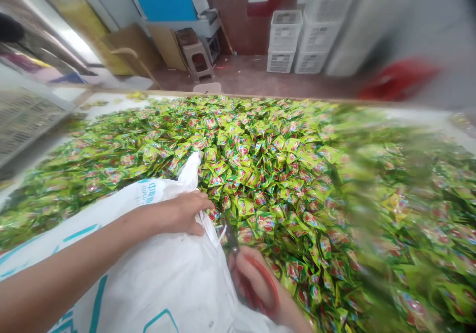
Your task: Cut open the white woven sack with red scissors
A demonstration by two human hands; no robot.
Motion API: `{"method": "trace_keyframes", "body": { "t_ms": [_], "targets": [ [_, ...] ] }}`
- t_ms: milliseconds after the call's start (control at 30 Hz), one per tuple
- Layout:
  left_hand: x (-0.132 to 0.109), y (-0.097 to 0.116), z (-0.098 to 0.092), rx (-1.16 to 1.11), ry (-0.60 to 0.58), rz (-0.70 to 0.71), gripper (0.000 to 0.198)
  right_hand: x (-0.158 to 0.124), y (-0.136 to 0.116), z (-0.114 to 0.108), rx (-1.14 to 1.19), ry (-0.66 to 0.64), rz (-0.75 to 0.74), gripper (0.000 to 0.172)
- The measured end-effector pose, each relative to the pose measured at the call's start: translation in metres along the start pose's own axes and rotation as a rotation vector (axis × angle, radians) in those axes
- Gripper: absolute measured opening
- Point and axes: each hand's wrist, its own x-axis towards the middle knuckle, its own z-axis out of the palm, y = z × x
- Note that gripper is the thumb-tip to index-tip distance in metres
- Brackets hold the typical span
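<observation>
A large white sack [178, 273] with teal print lies across the lower left, over a heap of small green wrapped packets [256, 164]. My left hand [189, 211] grips the gathered edge of the sack near its upper corner, fingers closed on it. Just to the right, my right hand [249, 273] is closed around a pair of scissors [266, 278] with red handles. The dark blades point up and away, close beside the sack's edge and the packets. Whether they touch the plastic I cannot tell.
The packets spread over a wide table with a raised far edge [253, 96]. Beyond it stand stacked white crates [284, 40], a stool [197, 57] and a blue box [167, 5]. A pale crate [26, 117] is at left, with a blurred person [40, 45] behind. A red shape [401, 79] blurs at right.
</observation>
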Motion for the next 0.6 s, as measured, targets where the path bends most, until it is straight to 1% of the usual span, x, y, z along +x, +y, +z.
{"method": "trace_keyframes", "body": {
  "t_ms": [100, 167, 200, 300, 400, 533, 600],
  "targets": [
    [0.009, 0.013, -0.002, 0.075, -0.031, 0.041, 0.040, -0.011, 0.019, -0.001, 0.096, 0.080, -0.034, 0.043],
    [0.016, 0.019, -0.003, 0.089, -0.043, 0.039, 0.026, -0.012, 0.031, -0.002, 0.135, 0.121, -0.059, 0.042],
    [0.019, 0.020, -0.003, 0.083, -0.039, 0.040, 0.022, -0.010, 0.036, -0.002, 0.155, 0.141, -0.068, 0.041],
    [0.026, 0.017, 0.000, 0.019, -0.027, 0.062, 0.019, 0.002, 0.046, 0.001, 0.231, 0.215, -0.100, 0.042],
    [0.029, 0.013, 0.004, -0.048, -0.028, 0.073, 0.019, 0.011, 0.048, 0.007, 0.250, 0.246, -0.112, 0.048],
    [0.029, 0.024, 0.016, -0.035, 0.042, 0.068, 0.011, 0.006, 0.053, 0.017, 0.161, 0.307, -0.159, 0.047],
    [0.028, 0.032, 0.024, -0.038, 0.085, 0.067, 0.017, 0.001, 0.059, 0.022, 0.149, 0.360, -0.176, 0.046]
  ]
}}
